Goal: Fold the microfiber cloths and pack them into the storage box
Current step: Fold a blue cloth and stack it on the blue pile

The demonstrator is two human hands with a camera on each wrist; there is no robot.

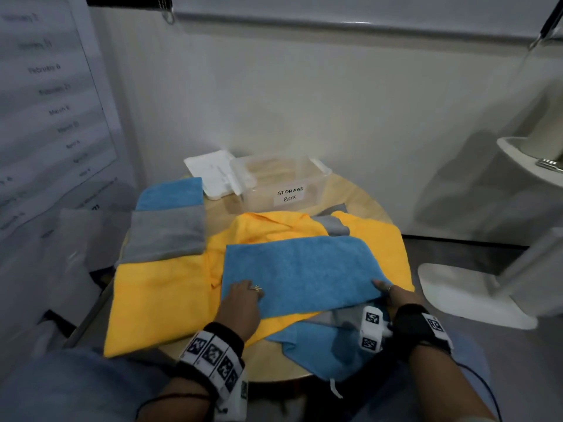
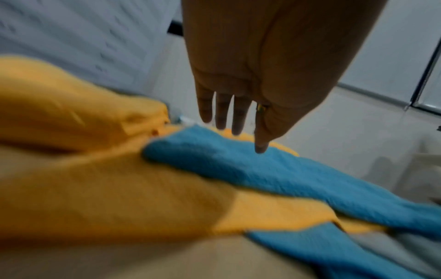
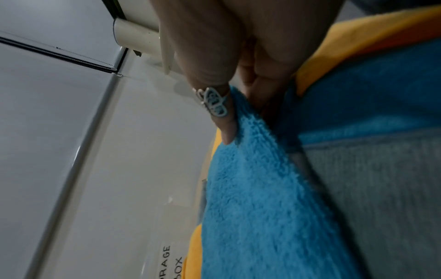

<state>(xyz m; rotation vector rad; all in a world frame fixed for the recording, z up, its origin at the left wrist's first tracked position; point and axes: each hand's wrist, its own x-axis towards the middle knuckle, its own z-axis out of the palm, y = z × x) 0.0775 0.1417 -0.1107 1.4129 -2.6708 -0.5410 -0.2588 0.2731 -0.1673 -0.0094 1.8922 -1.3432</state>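
A blue cloth [image 1: 301, 269] lies folded over on top of yellow cloths [image 1: 158, 296] in the middle of the round table. My left hand [image 1: 243, 295] lies flat with straight fingers [image 2: 236, 117] on the blue cloth's [image 2: 274, 169] near left corner. My right hand [image 1: 393, 295] pinches the cloth's near right corner, thumb on top and fingers under the blue pile [image 3: 257, 188]. A clear storage box [image 1: 283, 181] labelled "STORAGE BOX" stands at the table's far side, open. Folded blue [image 1: 172, 193] and grey [image 1: 166, 236] cloths lie at the left.
The box's white lid [image 1: 213, 175] lies left of the box. Another blue cloth [image 1: 320, 345] and a grey one [image 1: 344, 316] hang at the table's near edge. A white stand base [image 1: 466, 293] sits on the floor to the right. A wall is close behind the table.
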